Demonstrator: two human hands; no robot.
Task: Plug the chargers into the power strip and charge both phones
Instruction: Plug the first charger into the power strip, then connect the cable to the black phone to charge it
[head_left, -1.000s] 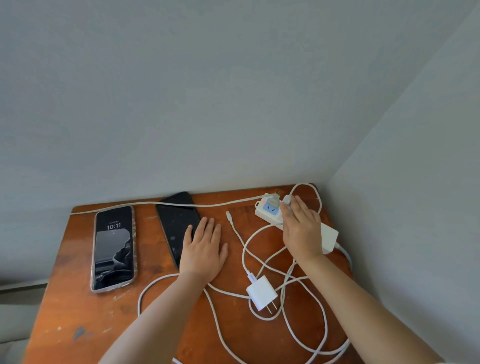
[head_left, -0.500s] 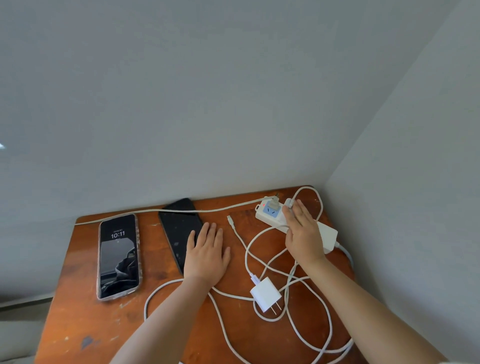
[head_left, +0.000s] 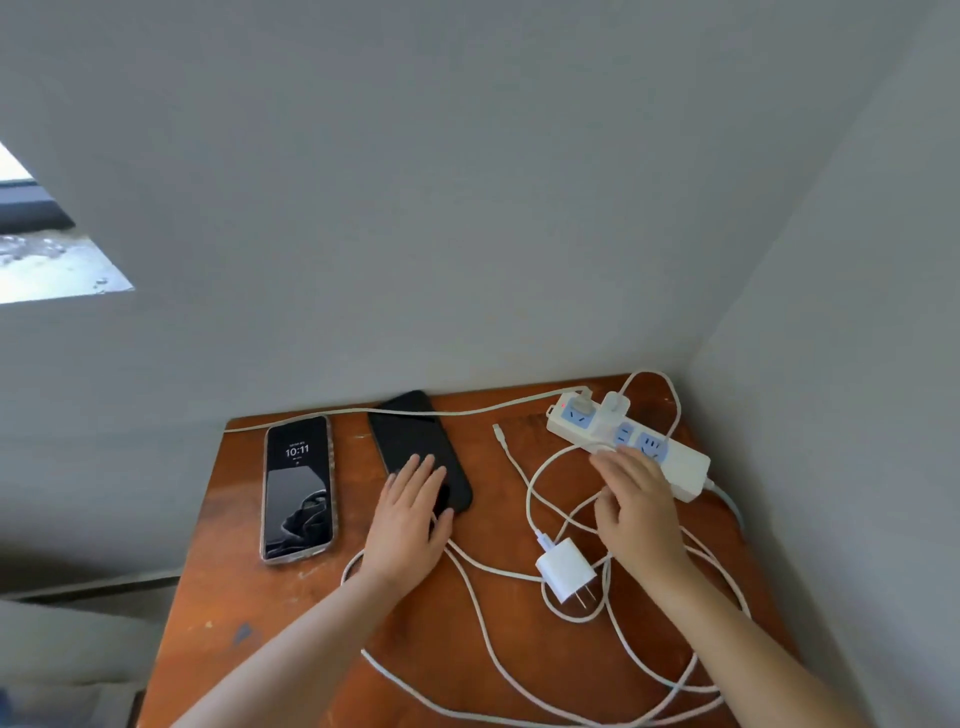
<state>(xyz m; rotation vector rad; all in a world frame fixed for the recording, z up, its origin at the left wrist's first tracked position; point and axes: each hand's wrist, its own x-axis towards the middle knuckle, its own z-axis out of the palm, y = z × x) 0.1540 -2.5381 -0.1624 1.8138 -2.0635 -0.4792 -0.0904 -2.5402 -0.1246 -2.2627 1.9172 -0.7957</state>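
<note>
A white power strip (head_left: 685, 465) lies at the table's back right corner. One white charger (head_left: 615, 402) stands plugged into it. A second white charger (head_left: 563, 566) lies loose among tangled white cables, prongs toward me. My right hand (head_left: 636, 506) hovers open just in front of the strip, holding nothing. My left hand (head_left: 410, 519) rests flat, fingers spread, on the near end of a black phone (head_left: 410, 436) with a dark screen. A lit phone (head_left: 298, 486) in a clear case lies further left. A free cable tip (head_left: 498, 430) points toward the back.
The wooden table (head_left: 249, 613) sits in a corner, with grey walls behind and to the right. White cable loops (head_left: 691, 686) cover its right half and front. A long cable (head_left: 415, 412) runs along the back edge. A window opening (head_left: 47, 260) shows at far left.
My right hand has drawn back from the top of the power strip, uncovering the plugged-in charger and the sockets. The view has shifted left. My left hand stays on the black phone.
</note>
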